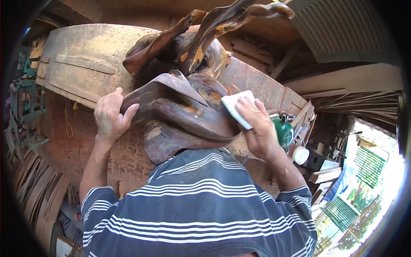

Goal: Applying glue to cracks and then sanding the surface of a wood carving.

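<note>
Carving [188, 113]: one, wood, dark brown, glossy, twisted, with ochre patches. Location: on the bench [92, 43], at its near edge, directly before the person's chest. Long axis: from the shirt [192, 201], away across the bench, leaning right toward the far end. The broad, folded body lies nearest the person; slender, wavy prongs form the far end, the longest pointing up and to the right in the view, its tip rounded. One lobe beyond the body points left; a lower fold also reaches left, to the left hand. Whether the near end touches the shirt cannot be told.

Left hand [110, 115]: at the carving's left end, thumb spread toward the right along the wood, remaining fingers foreshortened. Whether they clench the wood or merely rest there cannot be told.

Right hand [260, 128]: at the carving's right side, fingers closed over a pad [231, 105], white, flat, with straight edges, its face against the wood.

Slat [85, 64]: one, wooden, lying on the bench left of the carving, lengthwise roughly left to right.

Bottle [282, 132]: one, green, dark top, just beyond the right wrist.

Tub [301, 155]: one, white, round, near the bottle.

Strips [40, 199]: wooden, many, bundled on the lower left, well apart from the carving.

Lattice [369, 166]: green, in bright light, far right.
</note>
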Motion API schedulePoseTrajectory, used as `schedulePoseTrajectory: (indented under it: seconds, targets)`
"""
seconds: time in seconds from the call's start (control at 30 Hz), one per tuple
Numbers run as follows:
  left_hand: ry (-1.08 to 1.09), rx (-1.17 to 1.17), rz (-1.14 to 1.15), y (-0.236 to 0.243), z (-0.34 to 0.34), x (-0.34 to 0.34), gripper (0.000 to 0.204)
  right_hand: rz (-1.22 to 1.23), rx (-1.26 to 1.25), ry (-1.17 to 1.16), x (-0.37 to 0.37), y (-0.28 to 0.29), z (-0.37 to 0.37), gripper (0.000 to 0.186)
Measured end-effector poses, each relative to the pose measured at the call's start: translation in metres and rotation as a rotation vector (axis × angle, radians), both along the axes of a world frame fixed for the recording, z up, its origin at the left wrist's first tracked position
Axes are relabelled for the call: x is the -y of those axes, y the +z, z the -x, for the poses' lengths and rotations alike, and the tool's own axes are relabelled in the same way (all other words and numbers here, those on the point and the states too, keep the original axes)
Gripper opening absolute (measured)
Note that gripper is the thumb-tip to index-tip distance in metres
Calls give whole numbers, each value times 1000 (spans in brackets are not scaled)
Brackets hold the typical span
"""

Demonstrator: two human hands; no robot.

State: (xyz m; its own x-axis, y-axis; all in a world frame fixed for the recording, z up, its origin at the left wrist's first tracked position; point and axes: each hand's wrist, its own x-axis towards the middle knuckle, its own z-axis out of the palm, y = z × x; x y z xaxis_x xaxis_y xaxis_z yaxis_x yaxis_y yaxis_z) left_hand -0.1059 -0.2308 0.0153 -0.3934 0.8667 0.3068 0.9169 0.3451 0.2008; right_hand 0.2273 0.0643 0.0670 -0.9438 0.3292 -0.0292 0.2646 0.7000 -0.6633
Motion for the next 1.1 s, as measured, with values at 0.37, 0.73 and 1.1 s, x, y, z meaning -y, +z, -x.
schedulePoseTrajectory:
  seconds: [0.37,0.73,1.1]
  targets:
    - [-12,116,121,8,7,-4,60,432,446,301,-61,-25,141,56]
    - [-68,128,174,11,13,-14,64,162,370,620,-64,-44,178,70]
    - [-60,118,162,7,11,-10,67,101,266,820,-66,-45,179,65]
